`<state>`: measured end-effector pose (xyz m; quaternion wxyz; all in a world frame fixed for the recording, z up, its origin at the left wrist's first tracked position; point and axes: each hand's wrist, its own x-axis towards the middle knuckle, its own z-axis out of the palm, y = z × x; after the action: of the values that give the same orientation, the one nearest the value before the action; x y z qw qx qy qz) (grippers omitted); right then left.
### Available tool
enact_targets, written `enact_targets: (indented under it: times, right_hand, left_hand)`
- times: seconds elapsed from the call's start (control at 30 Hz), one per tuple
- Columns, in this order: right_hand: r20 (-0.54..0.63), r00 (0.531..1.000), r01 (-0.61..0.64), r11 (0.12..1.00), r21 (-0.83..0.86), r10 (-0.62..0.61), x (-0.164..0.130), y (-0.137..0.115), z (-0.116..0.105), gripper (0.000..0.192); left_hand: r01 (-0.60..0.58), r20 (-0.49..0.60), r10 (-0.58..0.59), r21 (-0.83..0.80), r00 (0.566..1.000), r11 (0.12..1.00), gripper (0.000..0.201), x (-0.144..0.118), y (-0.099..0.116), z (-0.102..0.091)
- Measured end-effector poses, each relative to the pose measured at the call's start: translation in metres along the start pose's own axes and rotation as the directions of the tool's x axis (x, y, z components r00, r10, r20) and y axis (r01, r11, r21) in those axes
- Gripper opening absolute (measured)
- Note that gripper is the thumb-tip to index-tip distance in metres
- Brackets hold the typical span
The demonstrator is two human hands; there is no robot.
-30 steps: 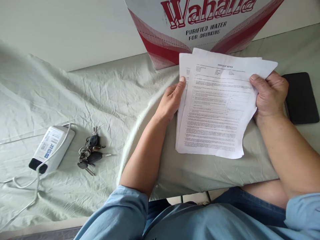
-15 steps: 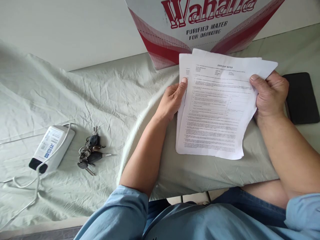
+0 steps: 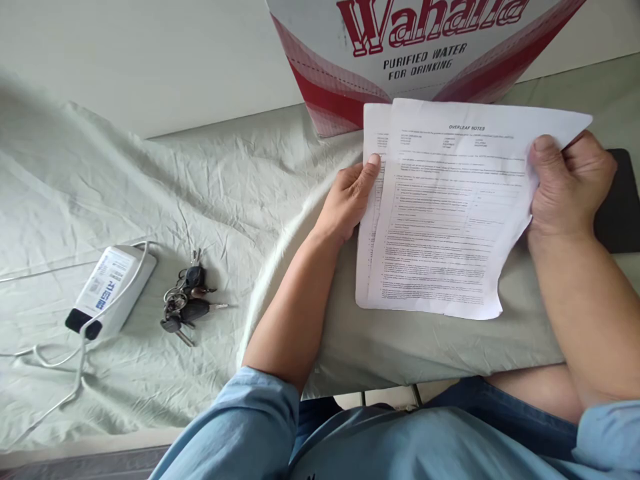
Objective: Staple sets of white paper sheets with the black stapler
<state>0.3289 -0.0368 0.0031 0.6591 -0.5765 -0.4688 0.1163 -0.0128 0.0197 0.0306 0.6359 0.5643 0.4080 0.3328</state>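
Observation:
Printed paper sheets [image 3: 440, 220], the top one headed "OVERLEAF NOTES", are held up in front of me over the cloth. My left hand [image 3: 350, 197] grips their left edge, thumb on the front and fingers behind. On the right side, my right hand [image 3: 570, 180] is closed on the top sheet near its upper right corner, thumb in front. The top sheet sits shifted to the right, so a strip of the sheets beneath shows along the left. How many sheets there are is hidden.
A pale green cloth [image 3: 210, 187] covers the table. Behind the papers stands a red and white water carton [image 3: 345, 93]. To the left lie a bunch of keys [image 3: 187, 303] and a white device [image 3: 113, 287] with a white cable [image 3: 80, 367]. A black phone-like slab [image 3: 620, 207] is partly behind my right hand.
My right hand has moved right with the top sheet, which has slid over the sheets beneath. More of the lower sheets shows at the left. The view has shifted slightly.

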Motion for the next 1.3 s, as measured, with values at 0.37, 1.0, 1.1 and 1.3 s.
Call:
enact_targets:
  times: [0.37, 1.0, 1.1, 1.3]
  right_hand:
    - [-0.018, 0.993, 0.113, 0.989, -0.095, -0.115, 0.011, -0.004, 0.004, 0.080]
    - [-0.024, 0.999, 0.041, 0.991, -0.126, -0.045, -0.004, -0.027, 0.017, 0.073]
    - [-0.029, 0.999, 0.021, 0.992, -0.123, -0.025, -0.006, -0.029, 0.019, 0.074]
    - [0.001, 0.999, 0.039, 0.996, -0.075, -0.039, -0.003, -0.029, 0.023, 0.077]
  left_hand:
    - [-0.052, 0.006, 0.052, -0.012, 0.999, 0.999, 0.074, -0.003, 0.002, 0.003]
    - [-0.054, -0.005, 0.054, -0.014, 0.999, 0.998, 0.075, -0.002, 0.005, 0.003]
    - [-0.048, -0.003, 0.048, -0.023, 0.999, 0.999, 0.074, -0.002, 0.005, 0.004]
    - [-0.051, 0.004, 0.051, -0.025, 0.999, 0.998, 0.068, -0.001, 0.001, 0.003]
